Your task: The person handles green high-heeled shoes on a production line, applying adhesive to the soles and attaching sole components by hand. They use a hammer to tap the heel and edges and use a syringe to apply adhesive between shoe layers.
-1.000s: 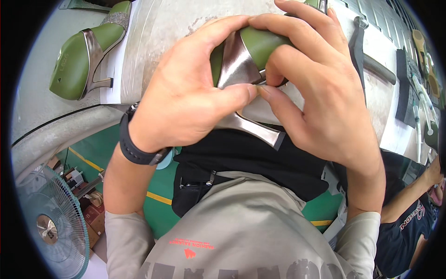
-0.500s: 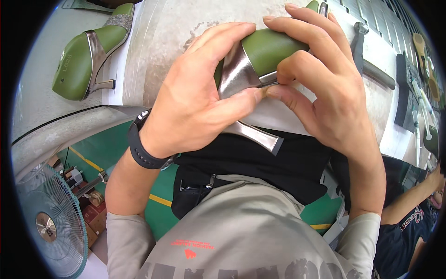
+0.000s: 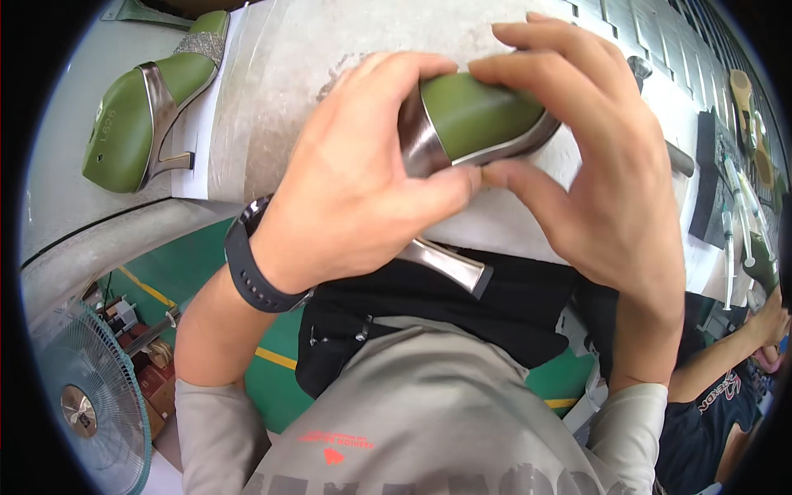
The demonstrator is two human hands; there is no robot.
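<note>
Above the table edge, I hold a high-heeled sandal (image 3: 483, 111) with pewter-coloured metallic straps on a green shoe last. My left hand (image 3: 346, 186) wraps round its left part, fingertips over the top and thumb along the near edge. Below that palm the slim metallic heel (image 3: 455, 269) sticks out toward me. My right hand (image 3: 602, 157) spans the other end, its fingers bent over the green last and its thumb at the near sole edge, close to my left thumb tip. Both palms hide much of the sandal.
A matching sandal on a green last (image 3: 124, 128) lies on white paper at the left. Beyond my right hand lies a hammer (image 3: 681, 158), mostly hidden. Syringe-like tubes (image 3: 729, 239) and wooden-handled brushes (image 3: 740, 91) are at the far right, near another person's arm (image 3: 726, 355). A fan (image 3: 78, 412) stands lower left.
My right thumb and index finger have parted from their pinch at the sole edge. The fingers now reach over the last, and more of its metallic edge shows. The whole view has shifted slightly.
</note>
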